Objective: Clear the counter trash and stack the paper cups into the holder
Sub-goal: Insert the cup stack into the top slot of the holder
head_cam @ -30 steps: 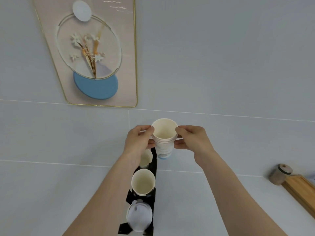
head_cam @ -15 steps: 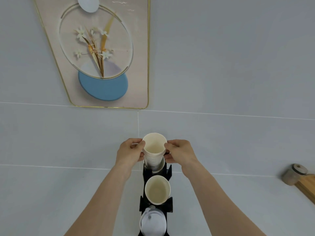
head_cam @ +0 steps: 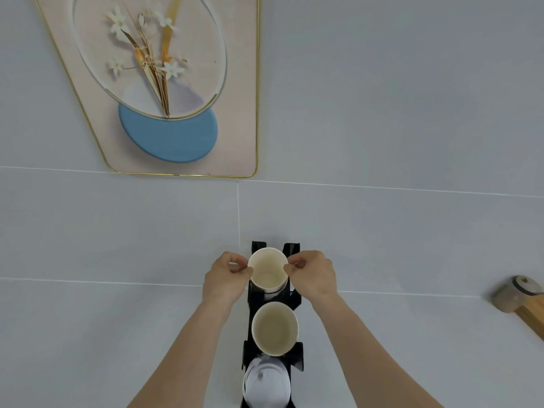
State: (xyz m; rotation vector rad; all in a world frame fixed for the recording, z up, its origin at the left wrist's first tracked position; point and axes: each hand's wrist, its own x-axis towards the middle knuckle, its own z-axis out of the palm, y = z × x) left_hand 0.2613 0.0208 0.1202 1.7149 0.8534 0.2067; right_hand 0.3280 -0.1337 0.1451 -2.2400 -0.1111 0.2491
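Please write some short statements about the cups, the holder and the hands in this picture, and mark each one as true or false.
1. Both hands hold the top cup by its rim. True: the left hand and the right hand pinch opposite sides.
2. The holder is white. False: it is black.
3. A second open cup sits in the slot below the top one. True.
4. The lowest slot holds an open cup. False: it holds white lids.
5. The picture on the wall shows a blue disc. True.

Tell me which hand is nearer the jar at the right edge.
Right. The right hand grips the cup on the side toward the jar; the left hand is on the cup's far side.
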